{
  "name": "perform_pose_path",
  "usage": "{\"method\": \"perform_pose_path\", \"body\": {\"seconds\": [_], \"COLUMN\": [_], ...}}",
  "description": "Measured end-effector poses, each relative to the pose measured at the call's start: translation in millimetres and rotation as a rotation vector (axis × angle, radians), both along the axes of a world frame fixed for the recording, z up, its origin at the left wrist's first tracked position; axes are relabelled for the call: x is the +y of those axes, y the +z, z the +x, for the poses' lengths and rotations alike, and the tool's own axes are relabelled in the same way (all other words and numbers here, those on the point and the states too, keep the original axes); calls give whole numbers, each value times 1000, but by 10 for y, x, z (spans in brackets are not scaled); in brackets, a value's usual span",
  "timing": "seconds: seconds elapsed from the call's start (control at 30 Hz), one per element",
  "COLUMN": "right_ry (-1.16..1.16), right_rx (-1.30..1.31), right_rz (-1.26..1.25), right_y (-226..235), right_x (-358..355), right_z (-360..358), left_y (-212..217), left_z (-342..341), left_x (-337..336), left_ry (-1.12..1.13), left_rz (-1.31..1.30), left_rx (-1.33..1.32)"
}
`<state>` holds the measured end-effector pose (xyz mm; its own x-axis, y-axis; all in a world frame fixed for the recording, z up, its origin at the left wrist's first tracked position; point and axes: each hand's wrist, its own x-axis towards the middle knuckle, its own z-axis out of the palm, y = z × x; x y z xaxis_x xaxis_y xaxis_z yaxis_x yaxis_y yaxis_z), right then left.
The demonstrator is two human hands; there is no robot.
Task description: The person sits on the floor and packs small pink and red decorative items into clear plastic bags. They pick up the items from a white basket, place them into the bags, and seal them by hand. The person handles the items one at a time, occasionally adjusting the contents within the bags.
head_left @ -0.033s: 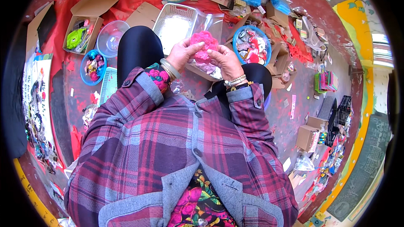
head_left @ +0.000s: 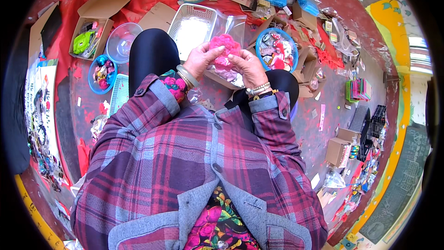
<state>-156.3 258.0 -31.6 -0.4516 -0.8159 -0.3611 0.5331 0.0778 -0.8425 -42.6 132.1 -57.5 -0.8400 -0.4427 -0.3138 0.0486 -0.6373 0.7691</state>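
Note:
My left hand [head_left: 202,59] pinches the left side of a bright pink, fluffy, ruffled piece [head_left: 225,45]. My right hand [head_left: 251,67] has its thumb and fingers closed on the right side of the same piece. I cannot tell its exact kind. Both hands hold it up between my knees. Just below it a paler pink ruffled bit [head_left: 225,74] shows, partly hidden by the hands. Behind the hands stand a white plastic basket [head_left: 173,28] and a clear plastic bag [head_left: 237,28].
A blue-rimmed tub [head_left: 296,60] of small red and white items stands to the right. On the left are a clear basin [head_left: 109,46], a blue bowl [head_left: 102,91] of shiny bits and an open cardboard box [head_left: 107,28]. Another cardboard box [head_left: 336,150] sits far right.
The pink piece has shifted very slightly between my fingers. Everything else looks the same.

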Motion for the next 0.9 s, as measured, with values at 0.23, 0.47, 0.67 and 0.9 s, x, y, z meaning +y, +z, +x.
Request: {"method": "perform_pose_path", "body": {"seconds": [0.23, 0.47, 0.67, 0.9], "right_ry": [-91, -89, -133, -104], "right_rx": [90, 26, -36, -27], "right_rz": [-52, 2, -58, -76], "right_y": [-119, 41, -38, -133], "right_x": [27, -13, -45, 28], "right_z": [-72, 22, -8, -79], "left_y": [168, 23, -4, -69], "left_z": [9, 33, 22, -10], "left_x": [-2, -52, 10, -74], "left_ry": [-227, -204, -217, -378], "left_rz": [63, 50, -176, -139], "left_rx": [36, 26, -9, -133]}}
